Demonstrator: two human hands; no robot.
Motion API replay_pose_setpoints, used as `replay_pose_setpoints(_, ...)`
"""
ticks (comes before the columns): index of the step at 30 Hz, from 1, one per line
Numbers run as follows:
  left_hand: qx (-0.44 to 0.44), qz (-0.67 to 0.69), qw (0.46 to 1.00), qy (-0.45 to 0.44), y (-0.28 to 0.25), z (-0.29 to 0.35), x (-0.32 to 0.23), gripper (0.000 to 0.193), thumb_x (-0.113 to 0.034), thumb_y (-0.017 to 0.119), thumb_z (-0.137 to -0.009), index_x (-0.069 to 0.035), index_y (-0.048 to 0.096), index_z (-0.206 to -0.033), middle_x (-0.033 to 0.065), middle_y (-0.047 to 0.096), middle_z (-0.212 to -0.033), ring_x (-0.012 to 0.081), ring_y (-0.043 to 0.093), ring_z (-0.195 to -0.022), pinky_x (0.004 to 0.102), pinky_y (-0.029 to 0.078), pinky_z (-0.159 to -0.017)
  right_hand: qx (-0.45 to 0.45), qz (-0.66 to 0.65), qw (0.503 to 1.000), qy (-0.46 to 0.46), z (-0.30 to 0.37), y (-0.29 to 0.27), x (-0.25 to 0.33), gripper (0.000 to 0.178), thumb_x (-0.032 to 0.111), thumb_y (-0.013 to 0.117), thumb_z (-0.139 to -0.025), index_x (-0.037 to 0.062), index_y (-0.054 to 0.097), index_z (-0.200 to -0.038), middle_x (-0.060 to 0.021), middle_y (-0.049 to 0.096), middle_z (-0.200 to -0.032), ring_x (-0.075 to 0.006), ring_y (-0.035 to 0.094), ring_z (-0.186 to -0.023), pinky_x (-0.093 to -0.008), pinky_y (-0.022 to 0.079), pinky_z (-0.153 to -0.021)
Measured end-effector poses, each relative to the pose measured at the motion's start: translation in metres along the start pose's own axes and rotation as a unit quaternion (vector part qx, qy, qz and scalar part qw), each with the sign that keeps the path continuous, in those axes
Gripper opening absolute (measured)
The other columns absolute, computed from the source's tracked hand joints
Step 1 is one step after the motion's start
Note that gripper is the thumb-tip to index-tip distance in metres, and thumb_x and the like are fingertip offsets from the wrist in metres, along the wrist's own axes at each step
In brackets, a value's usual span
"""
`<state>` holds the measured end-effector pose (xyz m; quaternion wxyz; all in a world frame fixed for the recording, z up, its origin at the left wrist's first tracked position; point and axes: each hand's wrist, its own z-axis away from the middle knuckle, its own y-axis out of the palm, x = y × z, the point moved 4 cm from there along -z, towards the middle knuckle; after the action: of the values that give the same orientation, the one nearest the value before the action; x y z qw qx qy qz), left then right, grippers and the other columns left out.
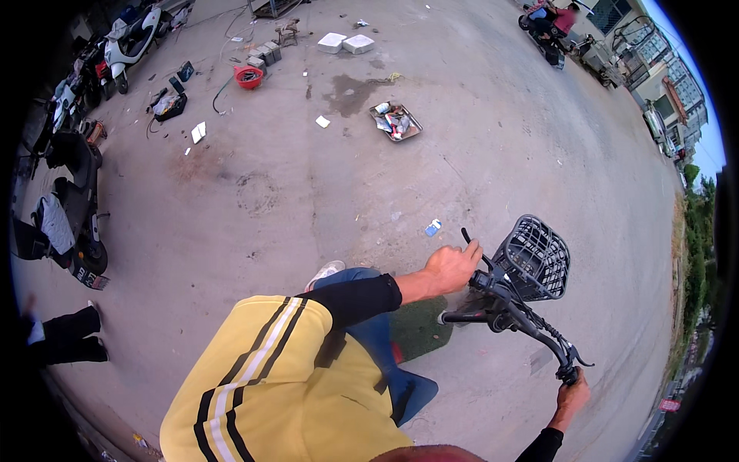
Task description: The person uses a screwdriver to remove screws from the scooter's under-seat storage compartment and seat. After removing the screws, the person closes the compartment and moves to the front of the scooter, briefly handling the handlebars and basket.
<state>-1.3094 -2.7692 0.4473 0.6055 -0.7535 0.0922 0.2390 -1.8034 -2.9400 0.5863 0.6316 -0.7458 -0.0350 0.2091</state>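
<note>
I have hold of the handlebar (pixel 531 322) of a dark electric bike with both hands. My left hand (pixel 454 267) is closed around the left grip, and a brake lever (pixel 466 236) sticks out past its fingers. The right grip (pixel 568 376) is in my right hand (pixel 572 394), which is partly hidden at its end; another brake lever (pixel 586 363) lies just ahead of it. A black wire-style basket (pixel 531 258) sits in front of the handlebar. Below, a green mat (pixel 422 327) covers the footboard beside my jeans-clad leg.
Ahead on the concrete lies a metal tray (pixel 396 122) of tools and packets. Farther off are a red basin (pixel 248 76), white foam boxes (pixel 345 43) and a black tool case (pixel 168 105). Parked scooters (pixel 73 192) line the left, near a person's legs (pixel 73 336). People on a motorbike (pixel 550 23) are at the far right.
</note>
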Motion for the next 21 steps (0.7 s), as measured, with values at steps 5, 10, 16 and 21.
replay_pose_setpoints(5,-0.028,-0.011,0.999,-0.032,0.045,-0.206,-0.005,0.071,-0.010,0.074,-0.070,0.003,0.053,-0.136,0.0208,0.057,-0.136,0.0338,0.075,-0.079,0.0459,0.061,-0.065,0.021,0.022,0.998,-0.059,-0.260,0.043,-0.035,0.043,0.004,0.075,-0.075,0.0180,0.073,-0.115,-0.0175,0.076,-0.092,-0.0420,0.072,-0.087,-0.0508,0.056,-0.076)
replay_pose_setpoints(10,-0.042,-0.036,0.993,-0.099,0.094,-0.394,0.009,0.074,-0.015,0.076,-0.071,0.003,0.051,-0.139,0.0208,0.055,-0.142,0.0334,0.075,-0.081,0.0452,0.061,-0.066,0.019,-0.008,0.991,-0.133,-0.534,0.096,-0.043,0.050,0.002,0.075,-0.069,0.0165,0.072,-0.117,-0.0175,0.076,-0.091,-0.0410,0.073,-0.086,-0.0510,0.057,-0.077)
replay_pose_setpoints(16,-0.057,-0.020,0.981,-0.186,0.139,-0.602,0.039,0.084,-0.019,0.081,-0.071,0.002,0.047,-0.145,0.0206,0.053,-0.147,0.0327,0.075,-0.083,0.0430,0.061,-0.068,-0.015,-0.003,0.965,-0.261,-0.873,0.144,-0.004,0.053,0.002,0.075,-0.066,0.0148,0.068,-0.117,-0.0157,0.075,-0.089,-0.0392,0.072,-0.083,-0.0491,0.056,-0.074)
replay_pose_setpoints(21,-0.081,-0.042,0.964,-0.251,0.142,-0.784,0.126,0.087,-0.020,0.083,-0.070,0.001,0.046,-0.146,0.0193,0.052,-0.148,0.0318,0.075,-0.083,0.0417,0.061,-0.068,-0.066,-0.016,0.949,-0.309,-1.118,0.170,0.103,0.054,0.001,0.073,-0.066,0.0165,0.069,-0.117,-0.0145,0.075,-0.089,-0.0372,0.072,-0.082,-0.0480,0.055,-0.072)
